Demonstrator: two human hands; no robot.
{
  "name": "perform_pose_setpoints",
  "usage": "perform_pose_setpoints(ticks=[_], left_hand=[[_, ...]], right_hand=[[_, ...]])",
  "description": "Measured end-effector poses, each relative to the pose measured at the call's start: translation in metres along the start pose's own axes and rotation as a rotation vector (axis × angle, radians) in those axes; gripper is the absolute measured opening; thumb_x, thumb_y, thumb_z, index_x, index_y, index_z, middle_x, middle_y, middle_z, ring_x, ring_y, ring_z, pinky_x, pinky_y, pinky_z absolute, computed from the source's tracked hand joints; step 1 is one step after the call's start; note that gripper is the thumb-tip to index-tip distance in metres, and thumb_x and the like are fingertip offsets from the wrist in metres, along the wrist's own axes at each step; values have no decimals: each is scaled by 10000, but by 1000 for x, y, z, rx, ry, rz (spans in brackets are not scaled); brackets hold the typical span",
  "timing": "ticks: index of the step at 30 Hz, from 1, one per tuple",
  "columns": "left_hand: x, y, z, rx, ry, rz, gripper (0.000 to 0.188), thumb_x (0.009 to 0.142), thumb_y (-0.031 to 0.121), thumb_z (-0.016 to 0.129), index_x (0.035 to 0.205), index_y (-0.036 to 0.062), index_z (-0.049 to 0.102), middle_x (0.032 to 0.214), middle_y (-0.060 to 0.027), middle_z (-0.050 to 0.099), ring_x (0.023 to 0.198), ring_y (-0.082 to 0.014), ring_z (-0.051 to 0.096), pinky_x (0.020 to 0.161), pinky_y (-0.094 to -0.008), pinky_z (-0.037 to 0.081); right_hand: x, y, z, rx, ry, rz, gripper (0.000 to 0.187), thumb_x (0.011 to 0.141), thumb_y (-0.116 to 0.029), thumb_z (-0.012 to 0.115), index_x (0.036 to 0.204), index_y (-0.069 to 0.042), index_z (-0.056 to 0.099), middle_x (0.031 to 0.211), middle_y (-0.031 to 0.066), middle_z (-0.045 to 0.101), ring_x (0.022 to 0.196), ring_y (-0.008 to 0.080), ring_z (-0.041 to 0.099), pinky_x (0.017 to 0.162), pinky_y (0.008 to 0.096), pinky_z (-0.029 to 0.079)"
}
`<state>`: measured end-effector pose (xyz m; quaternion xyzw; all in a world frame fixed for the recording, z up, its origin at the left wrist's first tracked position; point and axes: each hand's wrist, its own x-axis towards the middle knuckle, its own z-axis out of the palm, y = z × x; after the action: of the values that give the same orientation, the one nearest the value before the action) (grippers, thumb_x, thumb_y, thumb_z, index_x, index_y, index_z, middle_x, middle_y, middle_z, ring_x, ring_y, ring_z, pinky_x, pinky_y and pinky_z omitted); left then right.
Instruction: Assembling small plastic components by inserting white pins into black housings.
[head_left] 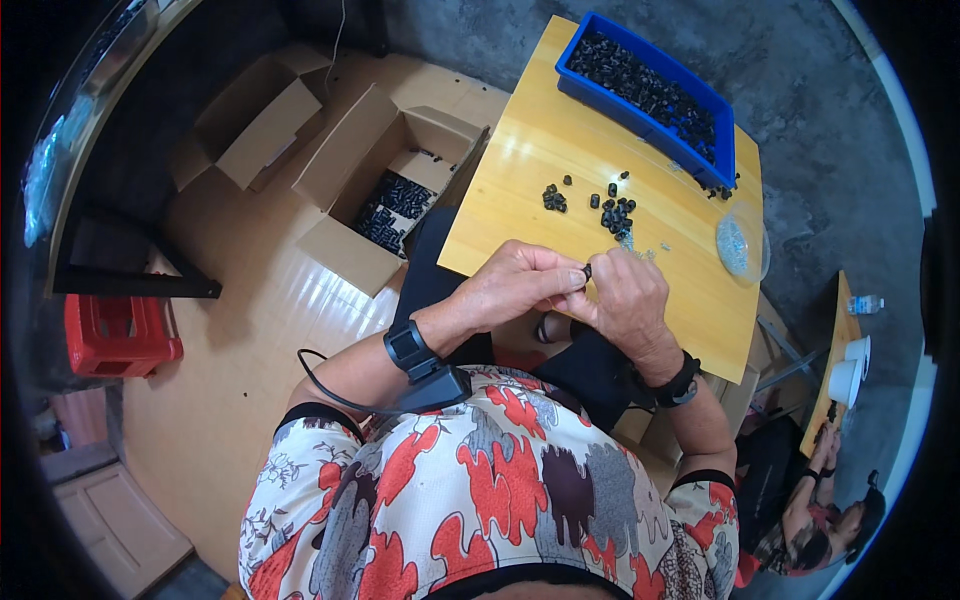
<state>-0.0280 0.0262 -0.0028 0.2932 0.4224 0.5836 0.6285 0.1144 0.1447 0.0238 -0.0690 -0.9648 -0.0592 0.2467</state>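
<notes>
The light is moderate; pale glare lies on the floor [325, 290] toward nine o'clock and on the table [512, 150] toward twelve. Edges bend strongly near the black rim.

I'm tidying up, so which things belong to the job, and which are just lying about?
Likely the job:
- small black piece between left hand and right hand
- loose black pieces
- yellow wooden table
- blue rectangular plastic tray
- clear round dish of pale pieces
- brown cardboard box of black parts

Probably lying about:
- red plastic stool
- white round containers
- clear bottle
</notes>
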Motion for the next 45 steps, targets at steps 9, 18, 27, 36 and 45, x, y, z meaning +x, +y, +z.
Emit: perform_pose_setpoints(ticks=[9, 18, 27, 36, 45], left_hand=[[-4, -2, 7, 57, 12, 63, 197, 913, 202, 592, 916, 30, 688, 766, 1, 648, 684, -45, 559, 624, -190, 458], [3, -6, 9, 151, 33, 137, 199, 923, 179, 576, 939, 9, 678, 773, 5, 644, 693, -42, 556, 641, -192, 466], [1, -12, 6, 73, 42, 93, 203, 919, 193, 588, 941, 12, 675, 788, 1, 643, 715, -45, 555, 653, -201, 466], [2, -7, 10, 300, 70, 167, 180, 898, 152, 607, 913, -12, 678, 795, -23, 652, 752, -55, 574, 680, -215, 476], [-3, -5, 15, 186, 78, 130, 184, 899, 148, 607, 932, -20, 675, 801, -29, 655, 745, -60, 577, 679, -210, 481]], right_hand=[[-3, 2, 0, 71, 30, 7, 436, 711, -421, 687, 660, -84, 414, 581, 65, 391, 482, 231, 460, 460, 351, 363], [-2, 6, 1, 105, 22, 27, 465, 684, -439, 706, 653, -86, 406, 560, 61, 411, 481, 229, 471, 458, 348, 364], [2, 5, -2, 86, -19, -41, 409, 656, -378, 713, 667, -94, 420, 579, 53, 396, 522, 211, 491, 479, 348, 362], [1, 13, -16, 137, -116, -97, 398, 652, -367, 726, 707, -91, 444, 608, 51, 429, 550, 204, 515, 507, 337, 377], [-7, 3, -14, 277, -96, 22, 307, 707, -230, 721, 882, -66, 529, 678, 63, 516, 605, 232, 560, 544, 359, 423]])
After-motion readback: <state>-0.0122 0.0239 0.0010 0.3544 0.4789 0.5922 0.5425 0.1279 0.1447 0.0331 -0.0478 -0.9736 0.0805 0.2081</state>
